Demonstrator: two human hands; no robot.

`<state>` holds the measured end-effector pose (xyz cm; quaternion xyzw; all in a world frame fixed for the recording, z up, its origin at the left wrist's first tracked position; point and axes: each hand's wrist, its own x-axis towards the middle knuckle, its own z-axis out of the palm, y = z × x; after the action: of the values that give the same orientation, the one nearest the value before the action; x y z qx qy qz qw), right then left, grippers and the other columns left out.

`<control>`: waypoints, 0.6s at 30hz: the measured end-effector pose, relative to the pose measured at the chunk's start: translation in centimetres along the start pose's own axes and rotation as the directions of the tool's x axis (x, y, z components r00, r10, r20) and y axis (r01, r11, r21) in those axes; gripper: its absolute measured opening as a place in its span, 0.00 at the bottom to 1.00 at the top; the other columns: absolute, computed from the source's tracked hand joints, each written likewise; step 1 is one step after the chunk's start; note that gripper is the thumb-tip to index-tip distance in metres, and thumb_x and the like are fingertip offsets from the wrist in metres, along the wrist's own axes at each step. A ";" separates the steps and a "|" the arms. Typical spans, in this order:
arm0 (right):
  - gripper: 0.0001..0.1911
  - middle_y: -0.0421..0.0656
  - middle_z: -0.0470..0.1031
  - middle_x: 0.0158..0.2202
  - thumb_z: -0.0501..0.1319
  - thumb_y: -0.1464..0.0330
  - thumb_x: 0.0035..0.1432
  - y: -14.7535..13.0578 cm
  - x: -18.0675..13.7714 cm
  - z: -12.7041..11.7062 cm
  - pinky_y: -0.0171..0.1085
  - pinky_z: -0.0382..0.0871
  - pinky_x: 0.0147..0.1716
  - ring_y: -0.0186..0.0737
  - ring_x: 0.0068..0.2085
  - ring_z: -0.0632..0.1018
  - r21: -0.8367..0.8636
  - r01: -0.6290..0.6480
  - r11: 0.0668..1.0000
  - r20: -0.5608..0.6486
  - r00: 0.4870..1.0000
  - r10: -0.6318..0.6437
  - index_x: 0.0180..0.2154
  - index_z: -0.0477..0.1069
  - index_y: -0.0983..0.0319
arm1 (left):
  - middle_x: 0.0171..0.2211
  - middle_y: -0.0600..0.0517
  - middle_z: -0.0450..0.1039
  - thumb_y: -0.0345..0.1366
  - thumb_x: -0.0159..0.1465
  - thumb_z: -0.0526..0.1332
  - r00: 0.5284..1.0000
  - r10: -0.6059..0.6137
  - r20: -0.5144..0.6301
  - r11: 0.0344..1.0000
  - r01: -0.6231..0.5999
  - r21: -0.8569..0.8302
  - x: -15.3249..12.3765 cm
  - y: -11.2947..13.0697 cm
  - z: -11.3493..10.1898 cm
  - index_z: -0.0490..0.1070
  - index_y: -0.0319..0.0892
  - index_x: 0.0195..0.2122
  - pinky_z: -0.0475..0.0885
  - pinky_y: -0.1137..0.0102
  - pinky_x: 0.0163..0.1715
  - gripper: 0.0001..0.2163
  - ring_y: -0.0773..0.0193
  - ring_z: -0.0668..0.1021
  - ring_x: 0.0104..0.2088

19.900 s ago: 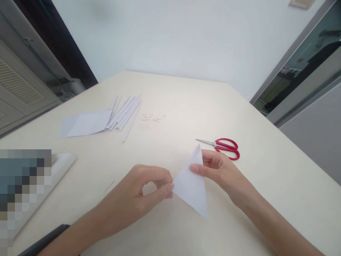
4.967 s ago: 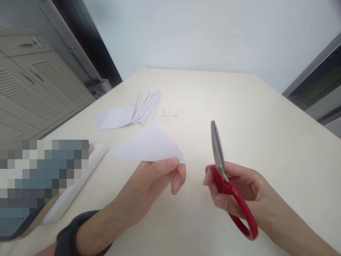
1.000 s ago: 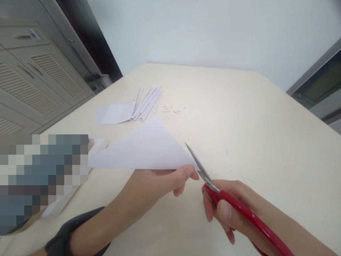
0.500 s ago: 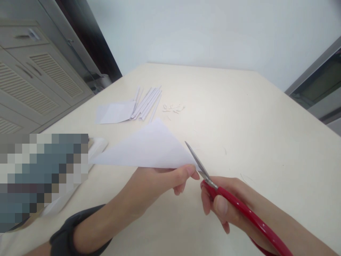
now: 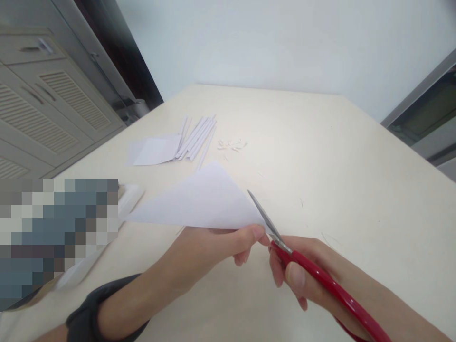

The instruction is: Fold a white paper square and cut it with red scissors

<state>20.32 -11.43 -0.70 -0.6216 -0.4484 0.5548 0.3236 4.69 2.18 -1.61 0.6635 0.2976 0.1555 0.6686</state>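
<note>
A white triangular sheet of paper (image 5: 206,199) is pinched along its lower edge by my left hand (image 5: 217,242), thumb on top near the right corner. My right hand (image 5: 302,270) grips red-handled scissors (image 5: 320,278), their metal blades pointing up and left. The blades lie along the right-hand slanting edge of the paper, close to my left thumb. Only one blade shows clearly, so I cannot tell whether the paper sits between the two. Part of my left hand is hidden under the sheet.
On the table (image 5: 356,166), narrow paper strips (image 5: 197,137) lie beside flat paper sheets (image 5: 156,149). Small paper scraps (image 5: 231,145) are scattered to their right. A blurred-out object (image 5: 57,237) stands at left near a white item (image 5: 131,194). A wall rises behind the table.
My left hand and the paper have shifted slightly right and down, bringing the paper's corner nearer the scissors' pivot. The scissors have hardly moved.
</note>
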 end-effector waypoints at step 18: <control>0.23 0.40 0.65 0.31 0.52 0.49 0.63 0.3 0.2 0.3 0.32 0.62 0.25 0.32 0.26 0.63 0.060 -0.033 0.998 0.036 0.999 0.031 0.31 0.65 0.62 | 0.18 0.56 0.70 0.43 0.62 0.62 0.999 -0.043 0.033 0.999 0.042 0.035 0.1 0.0 -0.1 0.67 0.44 0.14 0.73 0.73 0.34 0.19 0.64 0.76 0.29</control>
<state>20.10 -11.42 -1.10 -0.6086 -0.4271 0.5842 0.3255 4.71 2.28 -1.61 0.6709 0.3028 0.1248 0.6653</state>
